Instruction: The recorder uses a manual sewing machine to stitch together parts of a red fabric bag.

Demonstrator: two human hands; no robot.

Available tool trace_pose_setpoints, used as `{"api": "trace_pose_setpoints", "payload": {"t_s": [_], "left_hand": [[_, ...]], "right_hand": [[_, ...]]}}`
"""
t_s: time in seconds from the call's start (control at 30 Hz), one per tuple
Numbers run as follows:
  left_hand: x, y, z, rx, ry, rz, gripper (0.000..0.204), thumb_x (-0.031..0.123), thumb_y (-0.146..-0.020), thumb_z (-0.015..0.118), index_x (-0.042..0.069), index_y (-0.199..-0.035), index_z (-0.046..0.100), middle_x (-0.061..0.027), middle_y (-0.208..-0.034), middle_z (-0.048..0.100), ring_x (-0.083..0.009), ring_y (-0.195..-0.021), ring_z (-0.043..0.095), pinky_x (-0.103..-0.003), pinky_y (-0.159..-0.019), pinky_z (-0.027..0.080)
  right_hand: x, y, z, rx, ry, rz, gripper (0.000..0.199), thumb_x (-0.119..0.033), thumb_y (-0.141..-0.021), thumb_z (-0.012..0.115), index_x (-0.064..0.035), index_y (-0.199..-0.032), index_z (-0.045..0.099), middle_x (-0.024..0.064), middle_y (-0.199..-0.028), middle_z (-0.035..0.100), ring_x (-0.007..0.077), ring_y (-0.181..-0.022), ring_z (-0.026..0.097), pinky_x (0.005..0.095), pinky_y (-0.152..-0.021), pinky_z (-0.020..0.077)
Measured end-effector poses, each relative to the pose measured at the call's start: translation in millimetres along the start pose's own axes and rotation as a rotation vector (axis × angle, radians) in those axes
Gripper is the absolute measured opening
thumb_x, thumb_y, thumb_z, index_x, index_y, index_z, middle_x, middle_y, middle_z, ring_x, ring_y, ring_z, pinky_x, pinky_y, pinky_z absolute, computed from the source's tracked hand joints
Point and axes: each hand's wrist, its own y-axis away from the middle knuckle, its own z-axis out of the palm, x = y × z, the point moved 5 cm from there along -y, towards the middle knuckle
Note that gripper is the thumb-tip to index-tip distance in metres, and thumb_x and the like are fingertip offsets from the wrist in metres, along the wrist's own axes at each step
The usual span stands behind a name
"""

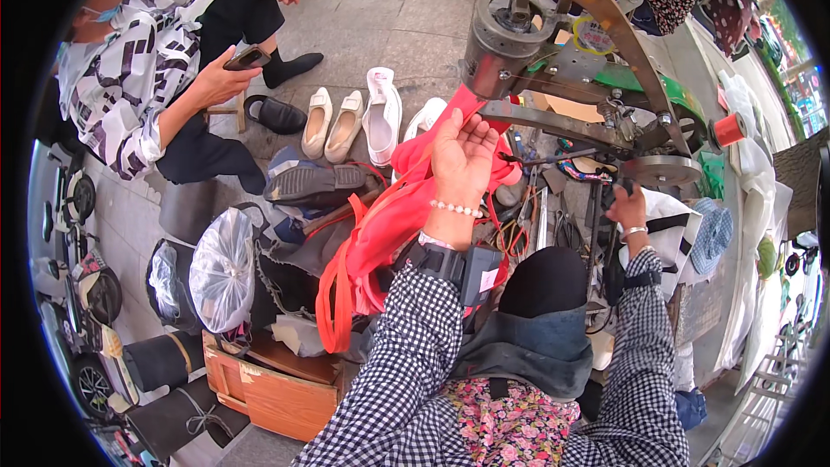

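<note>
A hand-cranked sewing machine (pixel 588 69) with a dark metal frame stands in front of me. Bright red fabric (pixel 380 233), possibly a bag with long straps, runs from under its round head down toward my lap. My left hand (pixel 464 156) lies against this fabric, palm up, its fingers loosely stretched and not gripping. At the machine's right side, my right hand (pixel 627 209) is closed around a dark handle (pixel 624 184) beside the metal hand wheel (pixel 662 171). The fingertips of that hand are partly hidden. A spool of red thread (pixel 729 129) sits farther right.
Another person (pixel 130 60) sits at the left holding a phone (pixel 248 58). Beige flats (pixel 344 125), a white shoe (pixel 381 121) and a black slip-on (pixel 275 114) stand on the paving. A wooden box (pixel 277 389) is at my left; tools (pixel 527 216) lie under the machine.
</note>
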Motion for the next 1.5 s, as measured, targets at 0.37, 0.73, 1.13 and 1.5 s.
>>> {"api": "trace_pose_setpoints", "payload": {"t_s": [0.37, 0.73, 1.13, 1.5], "left_hand": [[-1.5, 0.2, -3.0, 0.041, -0.007, 0.043, 0.013, 0.015, -0.075, 0.057, 0.003, -0.074, 0.051, -0.0050, -0.068, 0.052, -0.0157, -0.063, 0.050, -0.031, -0.063, 0.045], [-2.6, -2.6, -1.6, -0.027, -0.041, 0.057, 0.013, 0.014, -0.074, 0.059, 0.004, -0.075, 0.051, -0.0044, -0.069, 0.053, -0.0146, -0.063, 0.050, -0.030, -0.063, 0.045], [9.0, 70.6, -6.5, -0.170, -0.643, -0.217, 0.010, 0.010, -0.073, 0.055, 0.007, -0.082, 0.054, -0.0058, -0.076, 0.056, -0.0168, -0.064, 0.054, -0.031, -0.057, 0.047], [74.8, 60.0, -18.3, -0.350, -2.022, 0.573, 0.008, 0.004, -0.064, 0.052, 0.002, -0.070, 0.057, -0.0186, -0.066, 0.055, -0.0338, -0.068, 0.054, -0.038, -0.061, 0.042]], "right_hand": [[3.0, -35.5, -89.0, 0.312, 0.415, -0.694, 0.018, -0.017, -0.073, 0.050, -0.0022, -0.083, 0.050, 0.0086, -0.053, 0.049, 0.0209, -0.042, 0.049, 0.0282, -0.038, 0.0412], [-62.0, 13.4, -116.6, 0.286, -0.100, -0.264, 0.015, -0.016, -0.074, 0.050, -0.0016, -0.075, 0.048, 0.0037, -0.050, 0.043, 0.0110, -0.036, 0.043, 0.0217, -0.033, 0.0383], [-147.0, 102.1, 36.3, -0.360, -0.177, -0.602, 0.013, -0.013, -0.073, 0.056, -0.0002, -0.075, 0.054, 0.0038, -0.064, 0.056, 0.0097, -0.057, 0.053, 0.0213, -0.054, 0.0424], [-157.4, 137.4, 206.0, -0.878, -0.460, -0.084, 0.031, -0.027, -0.072, 0.061, -0.0019, -0.086, 0.049, 0.0069, -0.076, 0.055, 0.0153, -0.063, 0.055, 0.0279, -0.056, 0.0473]]}}
